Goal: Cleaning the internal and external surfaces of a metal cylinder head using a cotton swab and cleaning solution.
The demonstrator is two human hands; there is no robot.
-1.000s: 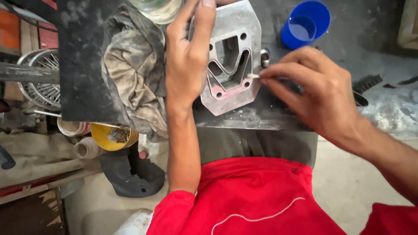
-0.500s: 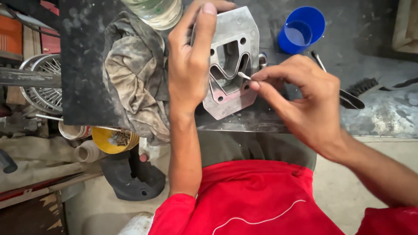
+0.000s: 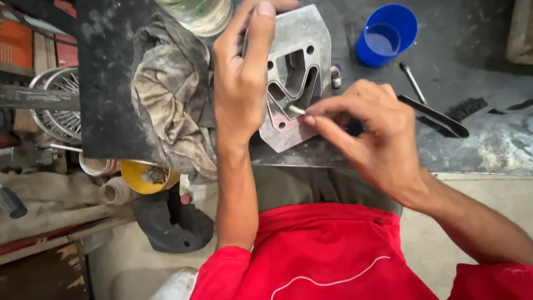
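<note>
Grey, grease-stained cloth rag [image 3: 172,94] lies bunched on the dark workbench top [image 3: 105,83], just left of the work. Beside it the left hand [image 3: 241,83] presses down on the flat silver metal plate with shaped cut-outs [image 3: 302,50], palm over its left edge, fingers stretched along it and curled round its far edge. The plate lies flat near the bench's front edge. To the right, the right hand [image 3: 377,139] has thumb and forefinger closed on a small pale metal piece [image 3: 297,109], its tip set at the rim of the lower V-shaped opening. Doing this well seems to call for a steady hold-down so the plate cannot slide, and short, light strokes along the rim rather than digging in. Further right lie a thin black flat tool [image 3: 433,115] and a round blue plastic cup [image 3: 387,34].

Against the picture of half a second ago, the plate, cup and left hand sit much as they did; the right hand's fingertips have edged slightly lower along the opening.
</note>
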